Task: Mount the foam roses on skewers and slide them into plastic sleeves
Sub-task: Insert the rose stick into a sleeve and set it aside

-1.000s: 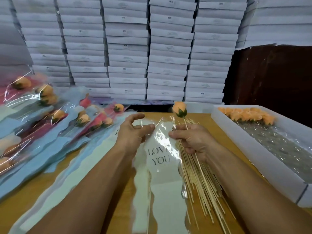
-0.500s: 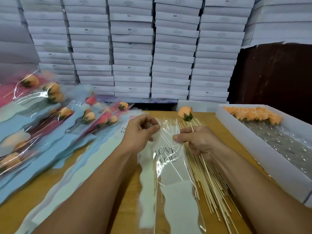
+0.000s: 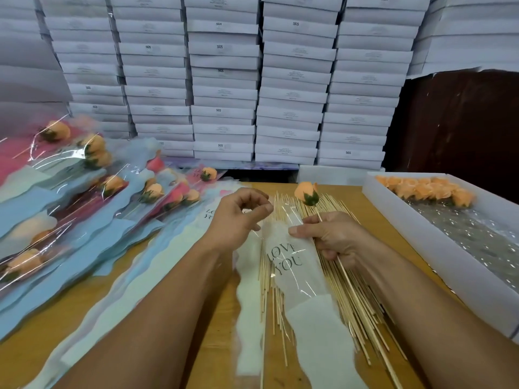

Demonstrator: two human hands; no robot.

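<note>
**Rose on a skewer above the sleeve**

On the wooden surface (image 3: 373,220) lie loose skewers (image 3: 351,299). The left hand (image 3: 238,220) pinches the "LOVE YOU" sleeve (image 3: 292,265); right hand (image 3: 334,237) fingers clamp the skewered rose (image 3: 307,193). Beyond: a tray of roses (image 3: 393,203), then stacked white boxes (image 3: 224,80).

An orange foam rose (image 3: 306,193) with green sepals sits on a skewer (image 3: 341,266), tilted far-left. Left of it lies a clear sleeve (image 3: 292,265) printed "LOVE YOU", over loose skewers (image 3: 362,310).
</note>
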